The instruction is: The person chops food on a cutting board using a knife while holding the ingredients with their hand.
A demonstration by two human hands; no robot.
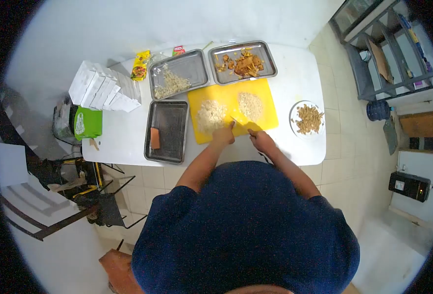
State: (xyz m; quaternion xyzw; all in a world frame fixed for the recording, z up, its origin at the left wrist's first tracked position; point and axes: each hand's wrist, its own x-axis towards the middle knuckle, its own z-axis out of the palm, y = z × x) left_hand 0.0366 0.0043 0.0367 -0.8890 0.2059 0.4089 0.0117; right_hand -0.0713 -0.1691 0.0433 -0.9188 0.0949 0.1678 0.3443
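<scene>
On the yellow cutting board [232, 89] lie two piles of pale chopped food, a larger left pile [210, 115] and a smaller right pile [250, 105]. My right hand [263, 141] is closed around the handle of a knife [239, 118], whose blade looks yellowish and rests on the board between the piles. Just below the left pile, my left hand [224, 134] is closed near the board's front edge, its thumb towards the blade. Whatever its fingers may hold is too small to make out.
Behind the board are a tray of pale pieces [172, 83] and a tray of brown food [246, 63]. A dark tray [166, 132] with an orange-brown block stands left, a plate of brown strips [309, 119] right. White boxes [98, 88] and a green container [88, 122] are far left.
</scene>
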